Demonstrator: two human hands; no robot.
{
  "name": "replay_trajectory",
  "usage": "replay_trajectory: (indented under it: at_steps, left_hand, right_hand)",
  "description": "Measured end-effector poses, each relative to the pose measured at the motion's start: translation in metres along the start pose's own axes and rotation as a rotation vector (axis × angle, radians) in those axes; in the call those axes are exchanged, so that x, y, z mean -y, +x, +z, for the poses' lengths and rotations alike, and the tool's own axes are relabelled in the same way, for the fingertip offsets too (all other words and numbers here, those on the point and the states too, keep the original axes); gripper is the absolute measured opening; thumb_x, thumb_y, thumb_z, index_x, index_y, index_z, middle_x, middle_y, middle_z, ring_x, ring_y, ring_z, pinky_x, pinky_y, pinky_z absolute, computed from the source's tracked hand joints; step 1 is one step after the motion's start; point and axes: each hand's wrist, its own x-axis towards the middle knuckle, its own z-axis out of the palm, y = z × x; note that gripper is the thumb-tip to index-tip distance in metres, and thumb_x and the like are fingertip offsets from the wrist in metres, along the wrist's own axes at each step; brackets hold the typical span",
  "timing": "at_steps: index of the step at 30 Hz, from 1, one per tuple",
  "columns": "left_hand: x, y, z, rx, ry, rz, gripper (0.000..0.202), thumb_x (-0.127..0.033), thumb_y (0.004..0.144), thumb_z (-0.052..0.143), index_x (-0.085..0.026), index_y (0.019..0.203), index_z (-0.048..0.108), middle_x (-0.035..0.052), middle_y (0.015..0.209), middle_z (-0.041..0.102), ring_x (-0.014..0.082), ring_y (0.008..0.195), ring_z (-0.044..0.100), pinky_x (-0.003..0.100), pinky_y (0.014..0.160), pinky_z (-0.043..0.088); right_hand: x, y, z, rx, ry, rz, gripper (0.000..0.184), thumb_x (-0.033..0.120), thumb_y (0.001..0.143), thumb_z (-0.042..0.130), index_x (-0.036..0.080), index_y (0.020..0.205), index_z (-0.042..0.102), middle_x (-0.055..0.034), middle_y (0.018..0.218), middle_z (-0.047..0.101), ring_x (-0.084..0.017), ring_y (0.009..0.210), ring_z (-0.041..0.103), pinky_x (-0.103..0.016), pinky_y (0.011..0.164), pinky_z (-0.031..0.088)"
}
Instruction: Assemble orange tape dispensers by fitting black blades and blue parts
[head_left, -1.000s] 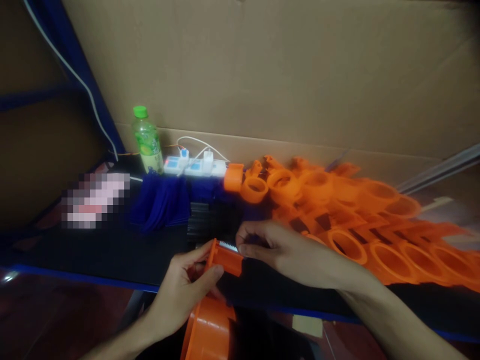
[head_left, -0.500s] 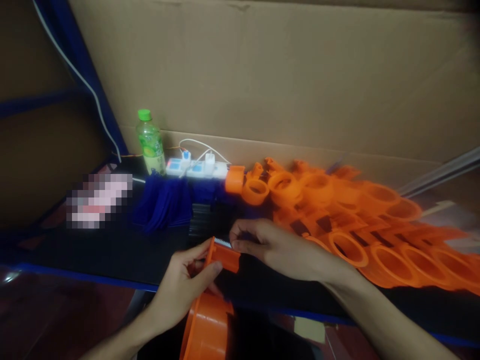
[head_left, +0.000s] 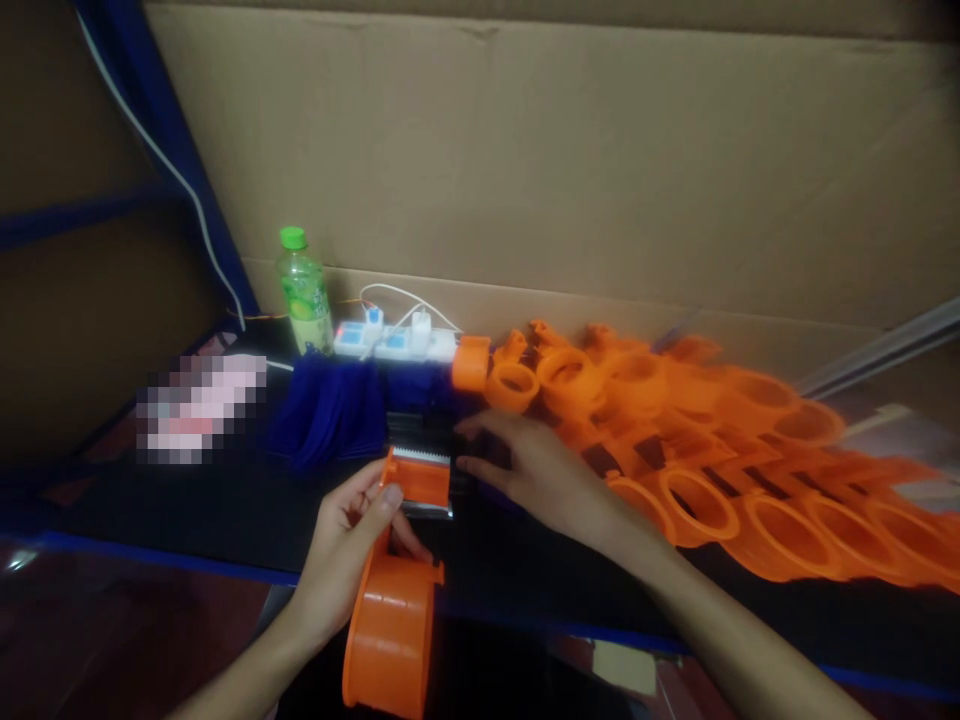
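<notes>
My left hand (head_left: 349, 545) is closed around the frame of an orange tape dispenser (head_left: 394, 625), its round hub hanging down toward me. At the dispenser's upper end sits a white toothed cutting blade (head_left: 421, 456), with a clear or shiny strip along the lower edge of that end. Just right of the blade, my right hand (head_left: 525, 465) is apart from the dispenser, fingers and thumb spread with nothing seen between them. Its fingertips hover by some dark strips (head_left: 409, 428) lying on the black table; they are partly hidden.
Several orange tape dispensers (head_left: 697, 500) cover the right side of the table. A pile of blue pieces (head_left: 330, 410) lies left of centre. Behind it stand a green-capped bottle (head_left: 306, 300) and a white power strip (head_left: 394, 340) with plugged-in cables. A cardboard panel (head_left: 525, 160) closes the back.
My right hand has come off the blade end and opened. My left hand has moved the dispenser slightly left and turned it, so the blade end faces me more squarely.
</notes>
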Motion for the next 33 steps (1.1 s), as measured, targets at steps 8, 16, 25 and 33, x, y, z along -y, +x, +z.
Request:
replay_trajectory:
  at_steps: [8,16,25,33]
  left_hand:
    - [0.002,0.000,0.002,-0.016,-0.037,-0.020,0.047,-0.044,0.091,0.060,-0.013,0.127,0.059,0.0063,0.063,0.076,0.0204,0.054,0.070,0.027,0.056,0.050]
    - [0.000,-0.001,0.002,-0.018,-0.028,-0.002,0.041,-0.041,0.094,0.058,-0.012,0.124,0.060,0.0058,0.063,0.076,0.0173,0.050,0.067,0.026,0.057,0.048]
    - [0.002,-0.001,0.001,-0.109,-0.009,0.044,0.042,-0.045,0.091,0.061,-0.013,0.119,0.062,0.0049,0.064,0.076,0.0183,0.052,0.069,0.025,0.056,0.047]
    - [0.007,0.000,0.005,-0.135,-0.037,0.077,0.036,-0.039,0.092,0.063,-0.017,0.120,0.062,0.0013,0.063,0.073,0.0157,0.055,0.068,0.024,0.060,0.050]
  right_hand:
    - [-0.012,0.003,0.011,0.005,-0.068,-0.033,0.025,0.028,0.088,0.066,0.021,0.112,0.067,-0.0064,0.113,0.066,-0.018,0.096,0.064,-0.030,0.083,0.049]
    - [-0.012,0.003,0.011,0.031,-0.006,-0.055,0.021,0.025,0.088,0.064,0.020,0.108,0.069,-0.0065,0.113,0.066,-0.018,0.096,0.064,-0.029,0.083,0.050]
    - [-0.013,-0.004,-0.007,-0.070,0.084,-0.027,0.025,0.036,0.089,0.065,0.021,0.108,0.069,-0.0046,0.106,0.069,-0.016,0.083,0.062,-0.029,0.074,0.049]
    - [-0.002,-0.026,-0.019,-0.125,0.229,0.079,0.030,0.043,0.084,0.070,0.021,0.105,0.070,0.0028,0.066,0.057,-0.011,0.058,0.049,-0.025,0.057,0.040]
